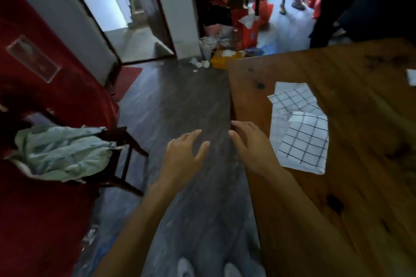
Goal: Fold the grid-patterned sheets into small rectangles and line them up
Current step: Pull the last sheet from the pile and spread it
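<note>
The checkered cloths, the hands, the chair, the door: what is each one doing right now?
Grid-patterned sheets: lying loose and rumpled on the table, overlapping, not folded into small rectangles.
Left hand: open, fingers spread, over the floor, holding nothing.
Right hand: open, at the table's edge, not touching the sheets.
Wooden table: carrying the sheets.
Chair: draped with a pale green garment.
Doorway: open.

- Both hands empty, fingers loosely spread: left hand (188,153) over the floor, right hand (252,144) at the bench (360,186) edge.
- Grid-patterned sheets (301,128) lie crumpled just right of the right hand.
</note>
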The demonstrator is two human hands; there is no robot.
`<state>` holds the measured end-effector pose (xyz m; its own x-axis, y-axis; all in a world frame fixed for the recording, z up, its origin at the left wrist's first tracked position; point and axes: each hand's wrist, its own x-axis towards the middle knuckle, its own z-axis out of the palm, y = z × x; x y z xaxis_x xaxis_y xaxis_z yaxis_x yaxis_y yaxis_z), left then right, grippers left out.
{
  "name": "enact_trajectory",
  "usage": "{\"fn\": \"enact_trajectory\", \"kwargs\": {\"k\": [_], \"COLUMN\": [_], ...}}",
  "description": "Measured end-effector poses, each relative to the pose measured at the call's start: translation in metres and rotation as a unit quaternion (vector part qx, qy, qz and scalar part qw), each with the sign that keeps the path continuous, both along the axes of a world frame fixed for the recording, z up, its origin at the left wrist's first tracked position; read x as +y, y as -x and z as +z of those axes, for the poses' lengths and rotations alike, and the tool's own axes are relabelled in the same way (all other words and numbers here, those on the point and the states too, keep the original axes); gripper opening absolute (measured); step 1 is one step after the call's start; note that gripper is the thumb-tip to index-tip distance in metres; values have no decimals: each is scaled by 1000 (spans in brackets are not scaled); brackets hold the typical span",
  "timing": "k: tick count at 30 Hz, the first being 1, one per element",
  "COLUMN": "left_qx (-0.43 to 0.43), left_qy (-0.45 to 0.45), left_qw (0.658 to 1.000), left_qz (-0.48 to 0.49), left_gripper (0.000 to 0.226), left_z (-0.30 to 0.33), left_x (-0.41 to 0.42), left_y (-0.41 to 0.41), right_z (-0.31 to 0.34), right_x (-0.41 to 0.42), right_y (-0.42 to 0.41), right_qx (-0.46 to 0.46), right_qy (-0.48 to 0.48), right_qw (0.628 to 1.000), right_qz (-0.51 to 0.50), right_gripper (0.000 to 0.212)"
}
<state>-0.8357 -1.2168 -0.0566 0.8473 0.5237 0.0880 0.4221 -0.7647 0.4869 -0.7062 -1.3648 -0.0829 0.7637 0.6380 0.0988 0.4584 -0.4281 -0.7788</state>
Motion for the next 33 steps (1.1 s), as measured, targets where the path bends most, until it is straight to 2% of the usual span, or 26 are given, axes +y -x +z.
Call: {"fn": "enact_trajectory", "kwargs": {"k": [4, 8, 14, 20, 27, 33], "left_qx": [5, -1, 17, 55, 83, 154], "left_qy": [51, 58, 69, 82, 84, 18], "left_qw": [996, 983, 951, 905, 860, 831], "left_qz": [-78, -172, -302, -414, -497, -534], "left_gripper": [59, 55, 53, 50, 40, 37], "left_z": [-19, -32, -41, -54, -86, -137], "left_x": [17, 40, 77, 69, 33, -2], "left_y": [-46, -85, -134, -173, -211, -250], "right_z": [-16, -26, -33, -36, -65, -127], "right_x": [-6, 1, 19, 8, -14, -24], "right_y": [-16, -31, -31, -17, -26, -63], "right_qx": [-9, -19, 0, 24, 69, 93], "right_qy": [43, 81, 146, 156, 180, 182], "right_qw": [995, 983, 947, 904, 871, 879], "right_qz": [-84, -164, -288, -398, -452, -432], "right_gripper": [45, 43, 44, 42, 41, 43]}}
